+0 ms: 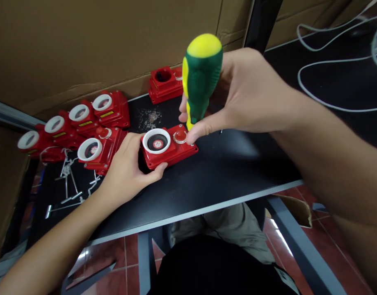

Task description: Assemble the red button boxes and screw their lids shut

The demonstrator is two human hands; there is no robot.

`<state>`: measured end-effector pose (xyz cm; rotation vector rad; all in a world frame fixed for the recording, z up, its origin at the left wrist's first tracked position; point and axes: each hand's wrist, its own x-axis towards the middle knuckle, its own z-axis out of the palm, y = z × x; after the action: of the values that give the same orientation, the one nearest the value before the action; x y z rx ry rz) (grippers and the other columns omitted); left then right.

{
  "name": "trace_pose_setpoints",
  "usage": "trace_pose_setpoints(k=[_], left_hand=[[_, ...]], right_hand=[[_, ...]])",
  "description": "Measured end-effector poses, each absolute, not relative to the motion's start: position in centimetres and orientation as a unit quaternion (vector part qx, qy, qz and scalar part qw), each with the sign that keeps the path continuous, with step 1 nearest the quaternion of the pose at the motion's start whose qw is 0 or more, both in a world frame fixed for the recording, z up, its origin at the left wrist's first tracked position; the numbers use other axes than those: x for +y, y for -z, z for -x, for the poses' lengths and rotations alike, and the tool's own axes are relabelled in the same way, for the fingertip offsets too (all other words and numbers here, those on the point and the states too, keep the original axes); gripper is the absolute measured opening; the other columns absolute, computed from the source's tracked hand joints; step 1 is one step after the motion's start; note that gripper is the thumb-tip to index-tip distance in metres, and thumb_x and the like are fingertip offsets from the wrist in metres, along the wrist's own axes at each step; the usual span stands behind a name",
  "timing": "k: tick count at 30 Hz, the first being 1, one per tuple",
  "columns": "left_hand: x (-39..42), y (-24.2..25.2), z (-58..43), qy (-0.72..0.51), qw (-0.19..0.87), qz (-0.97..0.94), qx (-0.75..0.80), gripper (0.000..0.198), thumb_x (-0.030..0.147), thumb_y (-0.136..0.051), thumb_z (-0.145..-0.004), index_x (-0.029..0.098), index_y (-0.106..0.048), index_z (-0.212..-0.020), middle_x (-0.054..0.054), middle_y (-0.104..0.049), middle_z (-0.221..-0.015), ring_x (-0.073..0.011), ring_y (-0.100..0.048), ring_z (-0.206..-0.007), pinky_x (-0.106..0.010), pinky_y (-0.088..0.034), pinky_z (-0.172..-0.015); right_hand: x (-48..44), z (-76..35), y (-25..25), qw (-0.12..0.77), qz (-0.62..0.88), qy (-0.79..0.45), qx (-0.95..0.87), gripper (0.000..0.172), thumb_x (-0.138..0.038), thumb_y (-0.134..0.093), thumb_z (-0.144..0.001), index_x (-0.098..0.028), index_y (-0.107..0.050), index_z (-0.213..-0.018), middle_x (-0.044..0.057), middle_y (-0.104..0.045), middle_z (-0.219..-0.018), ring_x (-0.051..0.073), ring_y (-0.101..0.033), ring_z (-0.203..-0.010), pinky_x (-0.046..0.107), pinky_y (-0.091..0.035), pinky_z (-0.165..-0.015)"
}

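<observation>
My right hand (252, 96) grips a screwdriver with a green and yellow handle (200, 78), held upright over the right end of a red box (170, 147). That box has a white ring opening and a small red button on top. It lies on the black table (225, 172). My left hand (126, 168) clasps the box's left end, thumb along its front edge. The screwdriver's shaft and tip are hidden behind my fingers.
Several similar red boxes (83, 123) with white rings are lined up at the left, and one more (165, 84) stands at the back by the cardboard wall. Loose metal screws (68, 184) lie at the left. White cables (336, 69) run across the right.
</observation>
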<state>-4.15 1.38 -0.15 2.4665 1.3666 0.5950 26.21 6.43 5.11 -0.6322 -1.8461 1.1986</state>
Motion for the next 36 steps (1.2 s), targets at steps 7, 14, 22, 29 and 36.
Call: trace_pose_setpoints(k=[7,14,22,29,36], left_hand=[[1.4,0.2,4.3,-0.200,0.135,-0.854,0.461,0.048,0.052,-0.081,-0.100,0.028,-0.063,-0.137,-0.011,-0.074,-0.128,-0.0359,-0.076,-0.119,-0.052,-0.068,-0.104],[1.4,0.2,4.2,-0.203,0.123,-0.855,0.462,0.048,0.053,-0.081,-0.100,0.025,-0.064,-0.135,-0.010,-0.075,-0.128,-0.0341,-0.076,-0.117,-0.049,-0.068,-0.103],[1.4,0.2,4.3,-0.204,0.128,-0.854,0.460,0.048,0.053,-0.082,-0.100,0.026,-0.064,-0.135,-0.010,-0.074,-0.127,-0.0345,-0.076,-0.117,-0.050,-0.068,-0.103],[1.4,0.3,4.3,-0.211,0.130,-0.854,0.457,0.047,0.052,-0.082,-0.100,0.028,-0.064,-0.137,-0.011,-0.075,-0.128,-0.0370,-0.076,-0.118,-0.054,-0.069,-0.103],[1.4,0.1,4.2,-0.197,0.124,-0.852,0.468,0.050,0.052,-0.081,-0.098,0.025,-0.063,-0.135,-0.010,-0.073,-0.127,-0.0346,-0.075,-0.117,-0.050,-0.067,-0.103]], right_hand=[[6.2,-25.4,-4.9,0.416,0.269,-0.435,-0.752,0.046,-0.038,-0.113,-0.067,-0.027,-0.070,-0.080,-0.001,-0.077,-0.083,0.021,-0.071,-0.077,0.036,-0.059,-0.068],[6.4,-28.4,-6.8,0.314,0.240,-0.503,-0.768,0.034,-0.032,-0.105,-0.085,-0.027,-0.089,-0.114,0.003,-0.089,-0.118,0.024,-0.083,-0.104,0.034,-0.071,-0.090],[6.8,-28.5,-6.6,0.313,0.236,-0.442,-0.807,0.022,-0.031,-0.102,-0.087,-0.028,-0.090,-0.105,0.001,-0.089,-0.110,0.022,-0.082,-0.098,0.033,-0.067,-0.086],[6.5,-25.9,-4.7,0.424,0.277,-0.412,-0.757,0.041,-0.040,-0.114,-0.063,-0.029,-0.079,-0.082,-0.002,-0.078,-0.084,0.019,-0.062,-0.073,0.036,-0.050,-0.065],[6.6,-27.5,-6.0,0.319,0.265,-0.430,-0.803,0.033,-0.035,-0.108,-0.073,-0.031,-0.086,-0.098,0.000,-0.085,-0.105,0.020,-0.075,-0.087,0.033,-0.061,-0.073]])
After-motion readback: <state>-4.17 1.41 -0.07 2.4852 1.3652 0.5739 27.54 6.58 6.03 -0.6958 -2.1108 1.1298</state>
